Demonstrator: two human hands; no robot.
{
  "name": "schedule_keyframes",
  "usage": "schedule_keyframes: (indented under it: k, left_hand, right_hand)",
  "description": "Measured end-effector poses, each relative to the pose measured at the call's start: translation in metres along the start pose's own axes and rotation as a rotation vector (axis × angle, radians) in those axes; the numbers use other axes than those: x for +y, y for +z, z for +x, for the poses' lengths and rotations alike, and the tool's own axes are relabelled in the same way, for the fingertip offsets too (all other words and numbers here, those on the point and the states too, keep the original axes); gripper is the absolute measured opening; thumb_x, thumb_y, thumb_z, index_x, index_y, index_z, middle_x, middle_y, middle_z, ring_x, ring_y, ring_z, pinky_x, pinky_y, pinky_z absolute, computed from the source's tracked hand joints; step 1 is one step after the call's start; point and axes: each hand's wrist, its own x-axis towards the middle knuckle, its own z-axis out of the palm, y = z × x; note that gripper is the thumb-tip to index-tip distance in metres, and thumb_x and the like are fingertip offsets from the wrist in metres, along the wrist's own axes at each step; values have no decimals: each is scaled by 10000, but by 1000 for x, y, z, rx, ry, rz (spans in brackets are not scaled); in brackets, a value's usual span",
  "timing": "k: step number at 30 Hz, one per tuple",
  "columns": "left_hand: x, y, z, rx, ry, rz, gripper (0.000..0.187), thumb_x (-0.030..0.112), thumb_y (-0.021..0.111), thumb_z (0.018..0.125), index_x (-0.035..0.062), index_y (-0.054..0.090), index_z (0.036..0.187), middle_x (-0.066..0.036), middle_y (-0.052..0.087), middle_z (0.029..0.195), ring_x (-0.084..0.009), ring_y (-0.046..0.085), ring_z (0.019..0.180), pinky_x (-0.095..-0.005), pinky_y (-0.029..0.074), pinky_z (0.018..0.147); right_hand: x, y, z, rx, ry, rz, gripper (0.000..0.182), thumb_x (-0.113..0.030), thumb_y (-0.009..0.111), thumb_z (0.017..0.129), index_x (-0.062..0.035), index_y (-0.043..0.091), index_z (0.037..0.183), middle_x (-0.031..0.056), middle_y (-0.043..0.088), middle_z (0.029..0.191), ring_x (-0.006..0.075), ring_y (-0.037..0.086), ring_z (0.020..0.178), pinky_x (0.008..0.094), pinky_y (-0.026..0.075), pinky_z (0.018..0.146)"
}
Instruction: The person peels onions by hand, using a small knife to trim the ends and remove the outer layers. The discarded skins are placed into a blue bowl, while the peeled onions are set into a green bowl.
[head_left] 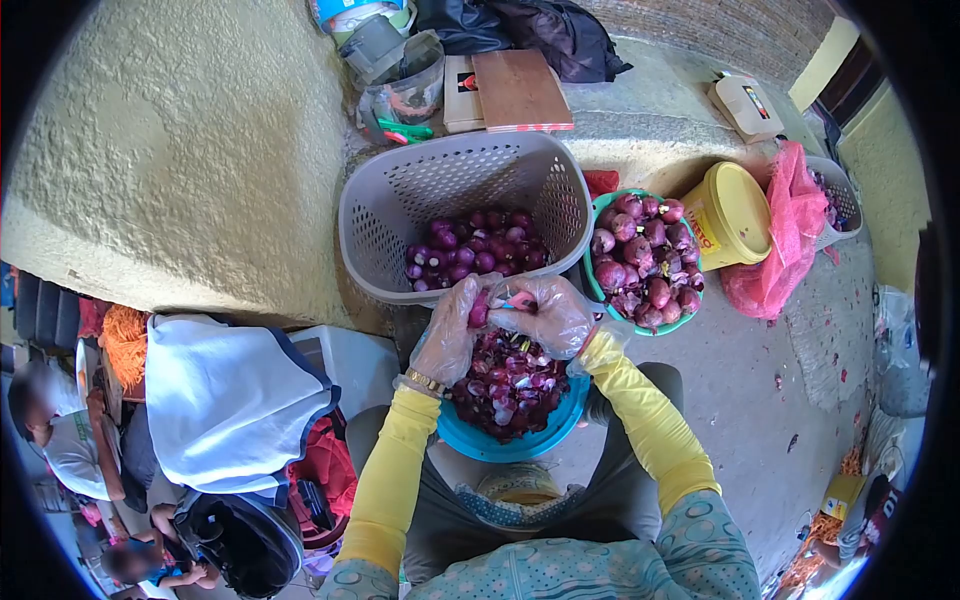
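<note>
My left hand [446, 338], in a clear plastic glove, is closed around a small red onion [478, 311]. Close beside it, my right hand [552, 318], gloved the same way, grips a small tool with a pink and blue handle [518, 300], perhaps a knife; its blade cannot be made out. Both hands are above a blue basin [530, 447] heaped with onion skins [508, 385]. Just beyond them stands a grey perforated basket [365, 235] holding peeled onions [475, 245]. To the right, a green basin [598, 290] is full of unpeeled red onions [640, 250].
A yellow lidded bucket [728, 215] and a pink mesh sack [785, 250] stand at the right. Cardboard [520, 88], scissors [405, 130] and containers lie on the ledge behind. A white cloth [230, 400] drapes at left; other people sit at the lower left and lower right.
</note>
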Motion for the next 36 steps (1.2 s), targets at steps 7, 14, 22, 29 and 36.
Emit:
schedule_keyframes:
  k: [7, 14, 22, 29, 36]
  left_hand:
    - [-2, -2, 2, 67, -29, -64, 517, 491, 437, 1085, 56, 604, 1310, -56, 643, 1190, -144, 614, 1067, -343, 540, 909]
    - [-5, -4, 6, 162, -46, -93, 622, 566, 384, 1077, 16, 570, 1303, -87, 614, 1168, -157, 591, 980, -322, 520, 845]
    - [-21, -13, 15, 327, 176, -174, 618, 607, 373, 1063, 40, 565, 1217, -85, 614, 1213, -170, 593, 1038, -327, 521, 886]
    - [-34, -21, 21, 375, 284, -115, 593, 594, 374, 1067, 46, 586, 1152, -96, 598, 1283, -191, 595, 1114, -376, 505, 996]
    - [-31, -16, 19, 364, 273, -115, 601, 594, 377, 1067, 39, 586, 1167, -87, 606, 1221, -185, 598, 1091, -375, 504, 996]
  right_hand:
    - [-1, -2, 0, 4, -14, -63, 228, -230, 758, 901, -14, 684, 906, 80, 692, 790, 157, 625, 714, 342, 513, 729]
    - [19, 2, 1, 125, -64, -107, 468, -398, 605, 1025, -51, 551, 1334, 151, 711, 994, 178, 664, 838, 347, 527, 771]
    - [-6, 8, -4, -161, -225, -87, 593, -353, 394, 1110, -7, 298, 1582, 198, 495, 1503, 294, 537, 1334, 398, 380, 1165]
    - [-21, 14, -8, -186, -144, -222, 550, -259, 482, 1082, -10, 355, 1556, 215, 441, 1561, 337, 466, 1423, 392, 341, 1185]
    - [-3, 22, -5, -94, -269, -178, 477, -196, 518, 1062, -9, 457, 1496, 215, 513, 1498, 338, 501, 1391, 396, 377, 1163]
